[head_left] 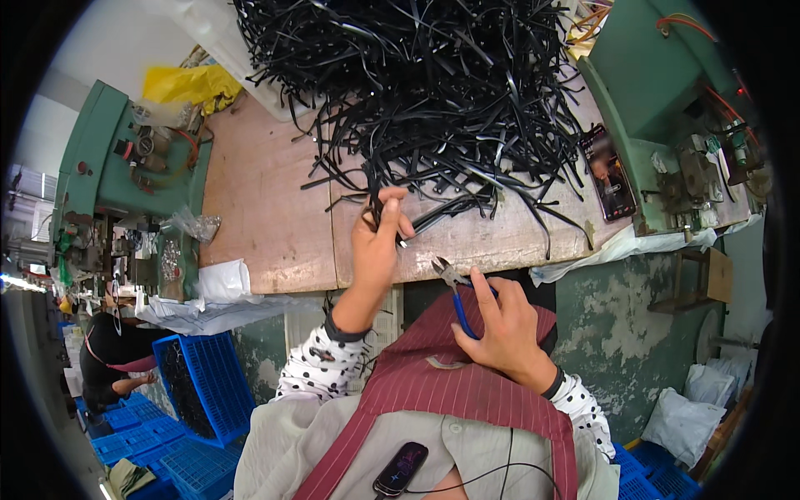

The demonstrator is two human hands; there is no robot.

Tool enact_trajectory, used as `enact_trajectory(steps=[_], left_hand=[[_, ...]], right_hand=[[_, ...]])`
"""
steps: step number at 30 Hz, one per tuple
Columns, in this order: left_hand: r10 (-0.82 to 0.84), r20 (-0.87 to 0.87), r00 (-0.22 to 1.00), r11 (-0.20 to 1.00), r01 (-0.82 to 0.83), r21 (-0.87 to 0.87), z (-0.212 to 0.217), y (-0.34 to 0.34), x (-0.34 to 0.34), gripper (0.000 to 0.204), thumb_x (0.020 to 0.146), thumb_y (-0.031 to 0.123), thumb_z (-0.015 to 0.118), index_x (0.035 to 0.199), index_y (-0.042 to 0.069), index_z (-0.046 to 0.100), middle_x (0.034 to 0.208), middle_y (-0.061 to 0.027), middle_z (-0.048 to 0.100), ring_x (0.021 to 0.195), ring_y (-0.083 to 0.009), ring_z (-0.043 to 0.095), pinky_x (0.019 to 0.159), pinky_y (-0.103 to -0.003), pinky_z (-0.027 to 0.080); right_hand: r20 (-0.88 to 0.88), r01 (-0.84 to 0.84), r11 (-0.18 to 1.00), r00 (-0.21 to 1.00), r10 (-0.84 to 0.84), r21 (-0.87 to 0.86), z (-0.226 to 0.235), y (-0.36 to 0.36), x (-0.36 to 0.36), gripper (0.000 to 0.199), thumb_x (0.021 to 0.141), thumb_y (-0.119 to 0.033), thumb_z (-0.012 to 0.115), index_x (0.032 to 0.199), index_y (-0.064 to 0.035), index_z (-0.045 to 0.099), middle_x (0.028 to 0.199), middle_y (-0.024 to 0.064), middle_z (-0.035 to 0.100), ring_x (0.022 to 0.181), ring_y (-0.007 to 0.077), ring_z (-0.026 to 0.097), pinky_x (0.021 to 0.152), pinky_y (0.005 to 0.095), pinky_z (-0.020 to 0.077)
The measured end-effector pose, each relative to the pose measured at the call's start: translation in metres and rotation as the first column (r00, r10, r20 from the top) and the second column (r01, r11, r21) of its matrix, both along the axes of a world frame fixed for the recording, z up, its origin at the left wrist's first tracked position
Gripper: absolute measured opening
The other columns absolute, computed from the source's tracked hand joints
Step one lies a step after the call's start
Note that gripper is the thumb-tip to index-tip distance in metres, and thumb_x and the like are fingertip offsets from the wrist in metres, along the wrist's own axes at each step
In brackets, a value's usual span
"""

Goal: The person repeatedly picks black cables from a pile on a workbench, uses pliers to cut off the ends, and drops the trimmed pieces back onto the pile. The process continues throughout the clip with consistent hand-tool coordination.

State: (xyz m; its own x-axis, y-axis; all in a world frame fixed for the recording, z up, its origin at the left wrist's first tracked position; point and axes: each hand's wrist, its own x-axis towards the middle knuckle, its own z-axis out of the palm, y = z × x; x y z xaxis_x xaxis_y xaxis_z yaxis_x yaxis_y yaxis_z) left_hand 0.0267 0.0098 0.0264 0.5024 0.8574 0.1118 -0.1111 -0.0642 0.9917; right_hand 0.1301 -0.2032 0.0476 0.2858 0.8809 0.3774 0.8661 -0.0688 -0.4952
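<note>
My left hand (377,250) is closed around a few thin black strips (372,185) shaped like eyeglass temples, at the near side of a big tangled heap (433,100) of the same pieces. In my right hand (507,329) are diagonal cutters (461,310) with blue handles. Their grey jaws point up and to the left, apart from the strips, just off the table's front edge. A few more black pieces (450,210) lie on the wood right of my left fingers. Exactly how many strips I hold is hidden by my fingers.
Green machines (87,167) (658,92) flank the wooden table (267,208). A phone (611,179) lies by the right one. At the back left is a yellow bag (192,86). Blue crates (221,387) stand lower left, near another person (112,354). White bags (683,425) lie lower right.
</note>
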Motion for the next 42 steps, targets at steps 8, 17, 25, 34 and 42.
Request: enact_trajectory(steps=[8,17,25,34,42], left_hand=[[0.333,-0.574,0.748,0.530,0.355,0.770,0.025,0.113,0.098,0.032,0.082,0.009,0.073,0.113,0.018,0.072,0.116,-0.0062,0.061,0.093,-0.0309,0.067,0.076,-0.040,0.055],[0.269,-0.400,0.876,0.442,0.257,0.860,-0.021,0.075,0.072,0.023,0.078,0.006,0.072,0.099,0.016,0.071,0.088,-0.0066,0.058,0.080,-0.0288,0.063,0.064,-0.041,0.050],[0.249,-0.287,0.925,0.411,0.167,0.896,-0.047,0.042,0.019,0.037,0.064,-0.006,0.072,0.098,0.009,0.071,0.100,-0.0063,0.065,0.082,-0.0259,0.063,0.066,-0.034,0.051],[0.051,0.041,0.998,0.987,-0.056,0.149,-0.011,0.053,0.053,0.015,0.089,0.005,0.075,0.102,-0.001,0.068,0.093,-0.0028,0.072,0.086,-0.0077,0.065,0.079,-0.023,0.052],[0.337,-0.154,0.929,0.923,-0.293,0.248,-0.046,0.034,-0.035,0.010,0.100,0.013,0.061,0.102,0.003,0.062,0.084,-0.0017,0.065,0.078,-0.0113,0.061,0.077,-0.026,0.050]], right_hand=[[-0.078,-0.029,0.999,0.997,0.027,-0.028,-0.003,-0.005,-0.003,0.096,0.062,-0.025,0.086,0.148,-0.0043,0.046,0.106,0.0162,0.058,0.091,0.0324,0.058,0.075,0.0402,0.0512],[-0.047,0.027,0.999,0.998,-0.028,-0.034,-0.022,-0.003,0.012,0.092,0.063,-0.028,0.086,0.144,-0.0052,0.049,0.104,0.0149,0.056,0.089,0.0320,0.057,0.068,0.0403,0.0515],[-0.054,0.046,0.999,0.997,-0.047,-0.004,-0.041,0.016,0.018,0.092,0.063,-0.029,0.087,0.144,-0.0053,0.049,0.102,0.0144,0.054,0.090,0.0318,0.057,0.071,0.0402,0.0510],[-0.086,-0.084,0.992,0.993,0.076,-0.094,-0.031,0.012,0.014,0.091,0.063,-0.032,0.086,0.143,-0.0075,0.050,0.106,0.0158,0.056,0.093,0.0330,0.060,0.075,0.0413,0.0533],[-0.160,-0.070,0.989,0.986,0.049,-0.131,-0.031,0.010,0.009,0.091,0.063,-0.031,0.086,0.143,-0.0073,0.050,0.106,0.0157,0.056,0.095,0.0332,0.060,0.076,0.0419,0.0534]])
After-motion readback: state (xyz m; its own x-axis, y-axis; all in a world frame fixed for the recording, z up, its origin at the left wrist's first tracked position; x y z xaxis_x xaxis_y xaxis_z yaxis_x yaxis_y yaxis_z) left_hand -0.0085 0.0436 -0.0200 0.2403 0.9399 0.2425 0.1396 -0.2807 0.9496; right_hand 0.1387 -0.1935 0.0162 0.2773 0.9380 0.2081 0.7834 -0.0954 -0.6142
